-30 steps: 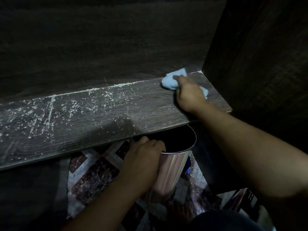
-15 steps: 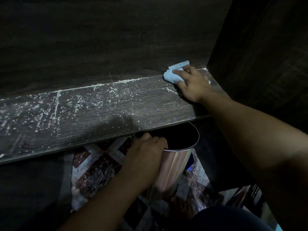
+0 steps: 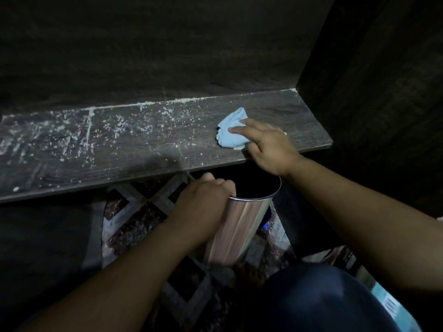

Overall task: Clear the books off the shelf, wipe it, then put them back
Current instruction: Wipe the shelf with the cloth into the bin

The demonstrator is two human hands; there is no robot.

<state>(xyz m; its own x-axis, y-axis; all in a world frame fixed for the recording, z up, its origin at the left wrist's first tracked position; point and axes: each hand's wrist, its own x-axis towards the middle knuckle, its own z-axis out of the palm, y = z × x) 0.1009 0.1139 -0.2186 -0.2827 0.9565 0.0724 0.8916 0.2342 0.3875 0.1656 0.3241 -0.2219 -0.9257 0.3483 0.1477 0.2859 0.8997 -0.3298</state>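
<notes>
Dragging cloth (image 3: 229, 134) from back right corner of shelf (image 3: 143, 152) to front edge: your right hand (image 3: 268, 147) presses it, fingers straight. Left hand (image 3: 203, 202) curled over bin (image 3: 242, 226) rim below edge. Right end wiped; white grit (image 3: 115, 123) covers rest. Books out of view.

The dark wood-grain shelf (image 3: 143, 152) is showing white specks; the cloth (image 3: 227, 140) is looking pale blue, the bin (image 3: 239, 226) silvery, the floor (image 3: 139, 224) diamond-patterned maroon and grey.
</notes>
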